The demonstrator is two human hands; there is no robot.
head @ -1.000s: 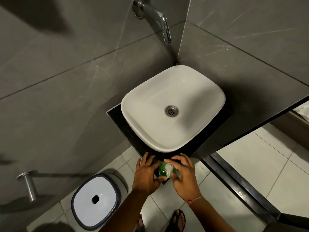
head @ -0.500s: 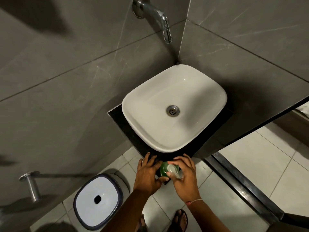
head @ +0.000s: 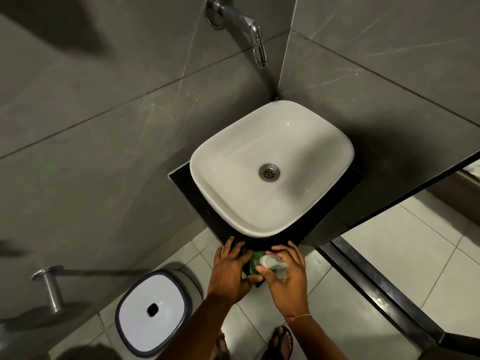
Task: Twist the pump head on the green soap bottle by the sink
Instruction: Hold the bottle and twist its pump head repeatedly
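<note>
Taking the white sink [head: 306,141] as the landmark: far to its left and below, a metal wall peg [head: 50,287] sticks out of the grey tiled wall. Nearer, down and left of the sink, a bin with a white lid [head: 153,311] and a dark rim stands on the pale floor tiles [head: 394,258].

The sink sits on a black table [head: 192,196] set into the corner of the walls, with a chrome tap [head: 249,29] on the wall above its far side and a metal drain [head: 269,172] in the middle of the bowl.

At the near corner of the table, just in front of the sink's rim, stands the green soap bottle [head: 254,260]. The left hand [head: 231,271] is on the left of the bottle, its fingers [head: 233,246] wrapped around the body and gripping it, with the fingertips reaching toward the sink's front edge. The right hand [head: 288,279] comes in from the right; its fingers [head: 287,252] curl over and close on the pale pump head [head: 272,263] on top of the bottle, thumb on the near side. A thin bracelet [head: 298,317] circles the right wrist.

Below the hands, two sandalled feet [head: 281,342] show on the floor. To the right of the sink, a dark threshold strip [head: 376,292] runs diagonally across the floor tiles.
</note>
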